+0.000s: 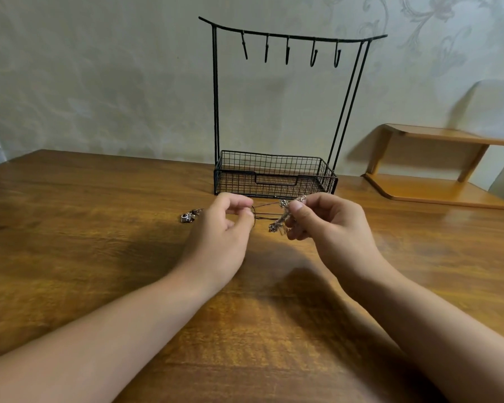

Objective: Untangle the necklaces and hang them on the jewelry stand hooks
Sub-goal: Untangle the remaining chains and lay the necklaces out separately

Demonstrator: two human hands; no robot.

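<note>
**Here, two hands tease necklaces apart before an empty stand**

Low over a brown wooden table [85, 228], the left hand [224, 228] pinches thin dark cords, while the right hand [329, 225] pinches a tangled cluster of silver chain necklaces [281, 219]. The hands are held a little apart, likely to draw the strands taut and expose the knot. A small silver charm [188, 217] lies on the table just left of the left hand. Just behind stands the black wire jewelry stand [274, 175]; its five hooks [287, 53] hang bare, so nothing is hung yet.
</note>
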